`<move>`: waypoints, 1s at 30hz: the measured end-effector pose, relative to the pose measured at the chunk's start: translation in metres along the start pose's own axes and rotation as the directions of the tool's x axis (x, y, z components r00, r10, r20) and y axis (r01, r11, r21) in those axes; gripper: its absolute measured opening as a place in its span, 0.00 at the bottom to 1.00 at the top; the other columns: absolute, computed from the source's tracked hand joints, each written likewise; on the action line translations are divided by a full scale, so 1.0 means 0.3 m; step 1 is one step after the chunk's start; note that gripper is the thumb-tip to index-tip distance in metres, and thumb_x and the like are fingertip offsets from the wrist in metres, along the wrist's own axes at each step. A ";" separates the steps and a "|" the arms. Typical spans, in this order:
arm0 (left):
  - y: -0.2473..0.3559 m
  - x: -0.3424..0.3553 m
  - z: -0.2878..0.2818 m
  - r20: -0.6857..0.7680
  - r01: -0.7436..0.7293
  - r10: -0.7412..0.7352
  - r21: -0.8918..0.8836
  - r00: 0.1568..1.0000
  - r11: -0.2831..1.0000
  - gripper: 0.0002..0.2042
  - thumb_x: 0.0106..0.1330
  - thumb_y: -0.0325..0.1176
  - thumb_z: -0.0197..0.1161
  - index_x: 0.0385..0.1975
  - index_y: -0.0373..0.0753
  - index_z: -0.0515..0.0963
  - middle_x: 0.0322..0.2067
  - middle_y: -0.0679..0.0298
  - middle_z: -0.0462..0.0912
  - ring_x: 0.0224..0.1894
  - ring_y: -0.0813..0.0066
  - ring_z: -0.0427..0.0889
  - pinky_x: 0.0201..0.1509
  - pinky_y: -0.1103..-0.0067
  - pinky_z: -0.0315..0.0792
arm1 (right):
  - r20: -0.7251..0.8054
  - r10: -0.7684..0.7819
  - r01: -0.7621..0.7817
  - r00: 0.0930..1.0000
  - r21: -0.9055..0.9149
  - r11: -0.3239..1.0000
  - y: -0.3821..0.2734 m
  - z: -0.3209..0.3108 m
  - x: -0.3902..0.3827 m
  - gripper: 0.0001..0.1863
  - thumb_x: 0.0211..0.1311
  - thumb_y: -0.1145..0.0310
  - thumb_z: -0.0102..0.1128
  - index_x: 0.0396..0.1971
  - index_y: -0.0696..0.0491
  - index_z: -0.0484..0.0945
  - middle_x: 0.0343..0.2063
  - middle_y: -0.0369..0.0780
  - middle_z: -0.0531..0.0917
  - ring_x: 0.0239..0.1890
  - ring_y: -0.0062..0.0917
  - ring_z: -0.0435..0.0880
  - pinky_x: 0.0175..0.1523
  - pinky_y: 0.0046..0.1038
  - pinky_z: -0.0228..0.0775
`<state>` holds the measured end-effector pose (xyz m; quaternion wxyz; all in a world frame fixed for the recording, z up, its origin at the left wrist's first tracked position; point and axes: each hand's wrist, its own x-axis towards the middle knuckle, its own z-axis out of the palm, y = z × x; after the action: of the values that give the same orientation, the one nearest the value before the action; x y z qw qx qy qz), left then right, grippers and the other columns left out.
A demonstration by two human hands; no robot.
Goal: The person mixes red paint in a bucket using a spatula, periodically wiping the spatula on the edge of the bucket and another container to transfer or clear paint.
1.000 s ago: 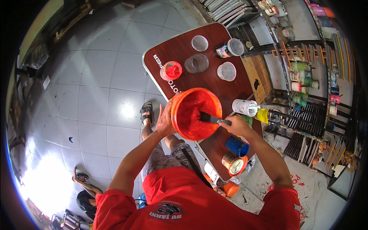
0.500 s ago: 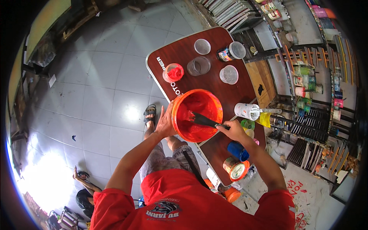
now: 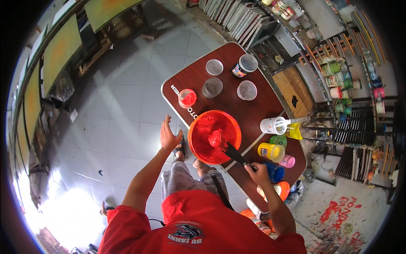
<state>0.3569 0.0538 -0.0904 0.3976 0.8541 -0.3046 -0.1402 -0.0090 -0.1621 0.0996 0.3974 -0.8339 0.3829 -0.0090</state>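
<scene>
My right hand (image 3: 256,172) is closed round the handle of a black spatula (image 3: 236,153). The spatula's blade dips into an orange-red bucket (image 3: 193,146), against a thick lump of red paint (image 3: 216,138). More red paint smears the bucket's inner wall. Just left of the bucket, my left hand (image 3: 169,135) is raised with fingers stretched out, apart from the rim and holding nothing. The bucket overlaps the left edge of the dark red table (image 3: 249,116); its base is hidden. Beyond it stands a small clear tub of red paint (image 3: 187,98).
Clear plastic tubs (image 3: 212,87) and a dark-labelled jar (image 3: 244,65) stand farther back. At right are a white tub with a tool (image 3: 272,125), a yellow jar (image 3: 270,152) and a blue jar (image 3: 275,172). Paint shelves (image 3: 338,84) line the right side.
My left hand has come off the bucket's rim and moved left. My right hand has shifted lower with the spatula, and a paint lump now shows at its blade. The view has shifted.
</scene>
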 end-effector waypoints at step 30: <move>0.336 0.413 -0.360 0.165 -0.120 0.197 -0.390 0.966 0.913 0.40 0.45 0.39 0.83 0.59 0.34 0.68 0.55 0.55 0.78 0.58 0.64 0.79 0.63 0.70 0.73 | -0.309 0.199 -0.128 0.930 0.235 0.964 -0.191 0.059 -0.293 0.14 0.59 0.63 0.74 0.24 0.56 0.82 0.13 0.37 0.76 0.17 0.17 0.72 0.24 0.27 0.64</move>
<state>0.4638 -0.0107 0.0566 0.5314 0.7156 -0.3791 -0.2484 -0.0292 -0.0715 0.1514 0.4129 -0.7388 0.5094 -0.1556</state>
